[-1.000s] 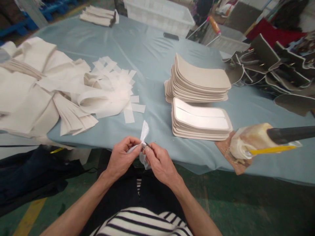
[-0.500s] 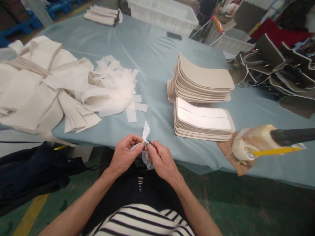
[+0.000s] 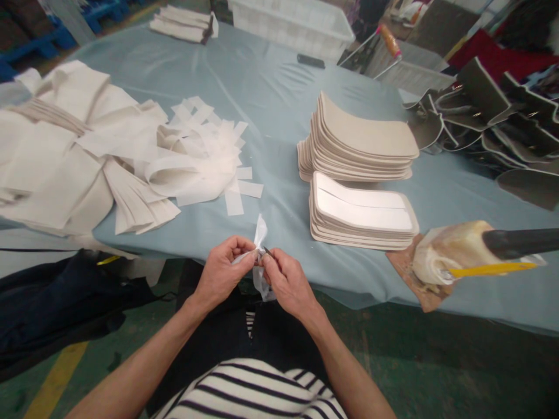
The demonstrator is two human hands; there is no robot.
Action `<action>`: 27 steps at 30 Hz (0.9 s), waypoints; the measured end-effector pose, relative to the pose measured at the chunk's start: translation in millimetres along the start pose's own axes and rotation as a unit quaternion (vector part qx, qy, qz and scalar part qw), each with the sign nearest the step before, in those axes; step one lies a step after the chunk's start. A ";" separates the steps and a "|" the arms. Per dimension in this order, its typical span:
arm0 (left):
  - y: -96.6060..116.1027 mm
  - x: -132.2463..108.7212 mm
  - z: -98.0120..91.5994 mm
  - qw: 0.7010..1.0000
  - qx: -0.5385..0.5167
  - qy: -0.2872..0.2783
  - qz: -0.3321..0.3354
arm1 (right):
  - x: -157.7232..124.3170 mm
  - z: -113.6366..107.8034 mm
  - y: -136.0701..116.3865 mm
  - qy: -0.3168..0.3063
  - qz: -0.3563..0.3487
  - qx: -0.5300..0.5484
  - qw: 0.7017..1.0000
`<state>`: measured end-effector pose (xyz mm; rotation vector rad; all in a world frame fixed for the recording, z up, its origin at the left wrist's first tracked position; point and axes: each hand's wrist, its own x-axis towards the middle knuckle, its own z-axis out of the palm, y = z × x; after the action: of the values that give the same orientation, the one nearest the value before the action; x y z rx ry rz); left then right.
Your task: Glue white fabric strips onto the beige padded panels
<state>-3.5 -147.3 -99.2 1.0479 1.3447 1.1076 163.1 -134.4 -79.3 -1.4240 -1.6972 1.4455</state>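
A crumpled, whitish translucent strip (image 3: 261, 228), perhaps thin plastic, is pinched between my two hands at the table's front edge. One end sticks up above my fingers and a looser part hangs below them. My left hand (image 3: 225, 269) is closed on it with thumb and fingertips. My right hand (image 3: 286, 280) grips it from the other side, and a small dark tip (image 3: 267, 252) shows at its fingers; what that belongs to is hidden. Beyond my hands lie loose white strips (image 3: 205, 157), and to the right a stack of beige panels with white tops (image 3: 364, 206).
Cream fabric pieces (image 3: 56, 157) cover the table's left side. A taller beige panel stack (image 3: 367, 134) stands behind the nearer one. At right are a glue-stained container (image 3: 445, 250) with a black handle and yellow stick, and dark curved pieces (image 3: 480, 110). A white crate (image 3: 292, 26) stands at the back.
Almost nothing differs. Both hands keep their pinch on the whitish strip, with only tiny finger shifts, and the whole view has moved slightly.
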 end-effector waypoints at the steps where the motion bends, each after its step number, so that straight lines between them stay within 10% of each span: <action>1: 0.5 -0.1 0.1 1.000 0.010 0.001 0.004 | 0.2 0.1 0.2 0.001 0.002 -0.003 1.000; 27: 9.0 -3.1 4.5 0.991 0.117 -0.009 0.060 | 6.2 0.1 15.1 0.043 -0.008 -0.037 0.998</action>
<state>1.2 -148.4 -89.9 1.3218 1.4366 1.0413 166.8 -130.4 -94.7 -1.4863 -1.7205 1.3073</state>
